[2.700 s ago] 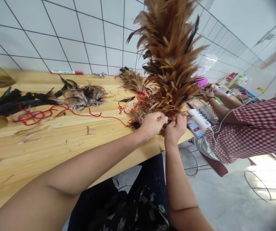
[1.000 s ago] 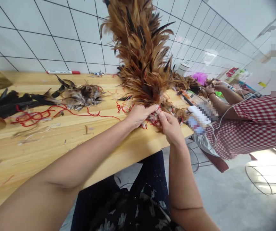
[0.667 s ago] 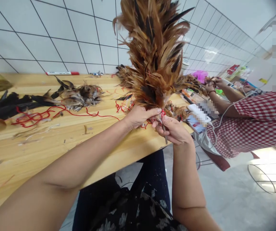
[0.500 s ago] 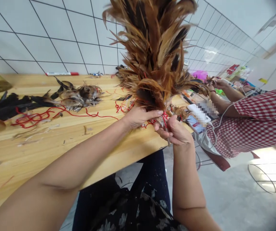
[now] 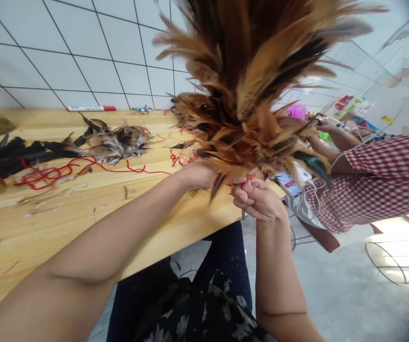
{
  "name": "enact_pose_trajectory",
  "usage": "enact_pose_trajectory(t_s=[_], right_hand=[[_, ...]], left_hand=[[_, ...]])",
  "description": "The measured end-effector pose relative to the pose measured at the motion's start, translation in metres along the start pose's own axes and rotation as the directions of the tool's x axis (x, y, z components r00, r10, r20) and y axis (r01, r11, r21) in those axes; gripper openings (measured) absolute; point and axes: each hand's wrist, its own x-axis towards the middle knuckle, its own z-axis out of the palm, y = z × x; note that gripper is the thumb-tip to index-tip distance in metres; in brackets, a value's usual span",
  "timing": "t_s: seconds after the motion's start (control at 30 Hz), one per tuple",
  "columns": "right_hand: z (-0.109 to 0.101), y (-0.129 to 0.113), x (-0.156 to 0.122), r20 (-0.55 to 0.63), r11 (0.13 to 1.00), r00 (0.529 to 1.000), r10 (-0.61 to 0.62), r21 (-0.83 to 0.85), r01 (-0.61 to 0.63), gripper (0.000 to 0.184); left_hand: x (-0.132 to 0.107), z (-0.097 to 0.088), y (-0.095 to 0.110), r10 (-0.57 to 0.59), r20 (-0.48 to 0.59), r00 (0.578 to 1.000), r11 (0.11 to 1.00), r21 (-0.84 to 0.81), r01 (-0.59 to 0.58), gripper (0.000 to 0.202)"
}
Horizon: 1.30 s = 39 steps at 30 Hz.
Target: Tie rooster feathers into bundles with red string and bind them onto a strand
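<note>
A large feather duster (image 5: 254, 104) of brown and black feathers rises upright before me, its top cut off by the frame. My right hand (image 5: 259, 199) is closed round its thin stick (image 5: 243, 214), whose lower end pokes out below the fingers. Red thread (image 5: 249, 180) shows at the feather base by the right fingertips. From the left, my left hand (image 5: 199, 175) reaches to that same base and closes there; drooping feathers cover most of its fingers. A dark, green-sheened feather (image 5: 313, 166) hangs out on the right side.
On the wooden table (image 5: 147, 209) lie tangled red thread (image 5: 47, 173), a pile of feathers (image 5: 118, 142), long black feathers (image 5: 12, 156) and a marker (image 5: 90, 109). A phone (image 5: 291, 184) with white cables lies right. A co-worker in a checked shirt (image 5: 385, 161) sits there.
The duster has turned and tipped toward me, so its feathers spread wider and now cover my left fingers. My right fingers have closed more tightly round the stick.
</note>
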Motion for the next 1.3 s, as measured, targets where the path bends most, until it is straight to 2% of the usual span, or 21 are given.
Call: enact_pose_trajectory(t_s=[0.1, 0.17, 0.23, 0.33, 0.5, 0.57, 0.67, 0.77, 0.87, 0.93, 1.07, 1.13, 1.2, 1.3], right_hand=[[0.000, 0.000, 0.002, -0.095, 0.999, 0.995, -0.032, -0.014, 0.031, 0.044], [0.000, -0.001, 0.002, -0.147, 0.997, 0.987, -0.072, -0.010, 0.072, 0.044], [0.000, -0.003, 0.002, -0.184, 0.993, 0.976, -0.119, 0.004, 0.122, 0.042], [0.002, -0.005, 0.003, -0.210, 0.985, 0.963, -0.168, 0.003, 0.173, 0.040], [0.003, -0.003, 0.011, -0.272, 0.967, 0.930, -0.245, 0.004, 0.256, 0.044], [0.001, -0.001, 0.015, -0.294, 0.966, 0.922, -0.254, -0.020, 0.259, 0.047], [-0.004, 0.004, 0.021, -0.358, 0.960, 0.891, -0.280, -0.080, 0.270, 0.049], [-0.008, 0.013, 0.028, -0.440, 0.941, 0.832, -0.337, -0.117, 0.319, 0.051], [-0.010, 0.022, 0.036, -0.485, 0.917, 0.783, -0.391, -0.131, 0.377, 0.049], [-0.009, 0.026, 0.040, -0.488, 0.903, 0.766, -0.419, -0.137, 0.407, 0.048], [-0.009, 0.024, 0.044, -0.498, 0.904, 0.761, -0.415, -0.132, 0.407, 0.046], [-0.011, 0.021, 0.043, -0.512, 0.906, 0.756, -0.406, -0.117, 0.408, 0.046], [-0.015, 0.017, 0.042, -0.523, 0.904, 0.750, -0.405, -0.105, 0.414, 0.047], [-0.024, 0.011, 0.037, -0.533, 0.904, 0.743, -0.405, -0.109, 0.414, 0.046]], left_hand=[[0.002, -0.003, 0.003, 0.100, 0.094, 0.990, 0.993, -0.073, -0.094, 0.032], [0.003, -0.002, 0.004, 0.123, 0.038, 0.992, 0.984, -0.132, -0.117, 0.032], [0.004, 0.002, 0.003, 0.115, -0.081, 0.990, 0.970, -0.208, -0.129, 0.032], [0.004, 0.014, 0.002, 0.047, -0.243, 0.969, 0.937, -0.325, -0.127, 0.030], [0.005, 0.030, 0.007, -0.109, -0.317, 0.942, 0.826, -0.556, -0.092, 0.023], [0.006, 0.034, 0.011, -0.135, -0.342, 0.930, 0.802, -0.589, -0.100, 0.020], [0.005, 0.039, 0.017, -0.118, -0.403, 0.907, 0.871, -0.480, -0.100, 0.011], [0.001, 0.043, 0.021, -0.069, -0.467, 0.881, 0.966, -0.251, -0.058, 0.007], [-0.003, 0.045, 0.022, -0.041, -0.476, 0.878, 0.997, -0.082, 0.002, 0.006], [-0.004, 0.045, 0.020, -0.064, -0.475, 0.878, 0.998, -0.052, 0.044, 0.006], [-0.004, 0.046, 0.014, -0.122, -0.478, 0.870, 0.992, -0.079, 0.096, 0.008], [-0.002, 0.045, 0.009, -0.150, -0.446, 0.882, 0.987, -0.127, 0.103, 0.008], [0.001, 0.041, 0.003, -0.185, -0.366, 0.912, 0.977, -0.170, 0.131, 0.009], [0.004, 0.023, -0.007, -0.240, -0.234, 0.942, 0.970, -0.100, 0.222, 0.013]])
